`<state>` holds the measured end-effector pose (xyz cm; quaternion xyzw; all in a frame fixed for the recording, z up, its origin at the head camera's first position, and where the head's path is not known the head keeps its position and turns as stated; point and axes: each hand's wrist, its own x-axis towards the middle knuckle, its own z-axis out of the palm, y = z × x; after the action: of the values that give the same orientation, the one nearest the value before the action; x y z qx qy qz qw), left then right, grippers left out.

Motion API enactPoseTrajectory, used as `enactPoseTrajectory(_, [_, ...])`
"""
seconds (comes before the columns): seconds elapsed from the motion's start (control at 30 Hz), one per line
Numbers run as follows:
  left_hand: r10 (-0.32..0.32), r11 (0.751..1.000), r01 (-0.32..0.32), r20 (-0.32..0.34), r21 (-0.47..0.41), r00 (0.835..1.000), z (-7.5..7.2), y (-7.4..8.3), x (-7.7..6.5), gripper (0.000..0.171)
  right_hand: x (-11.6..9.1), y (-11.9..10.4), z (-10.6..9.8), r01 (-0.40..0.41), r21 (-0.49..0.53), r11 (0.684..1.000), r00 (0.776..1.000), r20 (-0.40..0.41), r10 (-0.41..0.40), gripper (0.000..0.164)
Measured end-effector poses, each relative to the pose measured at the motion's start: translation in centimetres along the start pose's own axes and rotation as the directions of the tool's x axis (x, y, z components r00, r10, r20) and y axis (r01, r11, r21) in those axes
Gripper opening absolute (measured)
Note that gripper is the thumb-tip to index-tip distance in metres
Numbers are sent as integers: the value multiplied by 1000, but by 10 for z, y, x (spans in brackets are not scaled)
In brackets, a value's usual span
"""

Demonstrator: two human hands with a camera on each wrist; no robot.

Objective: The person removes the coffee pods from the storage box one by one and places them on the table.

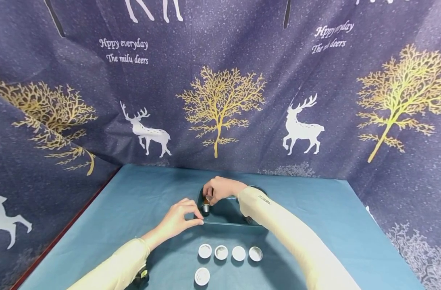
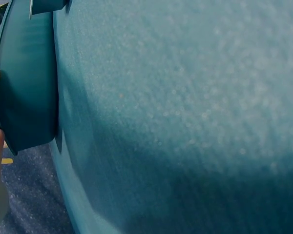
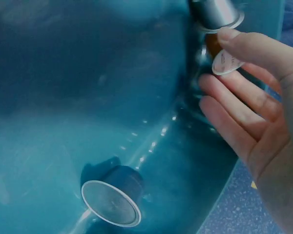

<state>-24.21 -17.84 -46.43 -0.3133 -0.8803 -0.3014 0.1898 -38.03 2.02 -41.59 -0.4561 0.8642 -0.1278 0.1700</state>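
A dark teal plastic basin [image 1: 235,226] stands on the table. My right hand [image 1: 222,189] reaches into its left end and pinches an orange-brown coffee capsule [image 3: 227,62] between thumb and forefinger, its pale lid showing. Close by in the basin is a silver-grey capsule [image 3: 216,13]. Another dark capsule [image 3: 112,202] lies on its side along the basin's wall, pale lid outward. At the near left corner, my left hand [image 1: 182,217] grips the basin's rim with thumb and fingertips; in the left wrist view only part of the hand shows at the edge.
In front of the basin, several capsules sit lid up on the teal cloth [image 1: 151,181]: a row beginning with a capsule [image 1: 205,251] on the left, and a single one [image 1: 202,276] nearer. A printed dark curtain [image 1: 242,48] hangs behind.
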Motion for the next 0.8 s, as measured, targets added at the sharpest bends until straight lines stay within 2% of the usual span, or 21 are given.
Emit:
enactPoseTrajectory(0.1, [10,1000,-10,-6,7,1000,0,0,0,12,-3,1,-4,-8,45,999,1000,2,8,32])
enactPoseTrajectory(0.27, [20,1000,-19,-17,9,1000,-1,1,1,12,-10,1,-8,28,114,993,1000,-17,-26,30])
enactPoseTrajectory(0.37, [17,1000,-17,-13,5,1000,-1,1,2,12,-16,0,-7,31,147,989,998,-59,-22,33])
enactPoseTrajectory(0.57, [17,1000,-17,-15,0,1000,0,1,1,12,-30,-12,-1,-19,243,970,987,-148,56,35])
enactPoseTrajectory(0.8, [15,1000,-15,-20,-7,1000,0,0,1,12,-48,-26,7,10,343,939,971,-229,74,35])
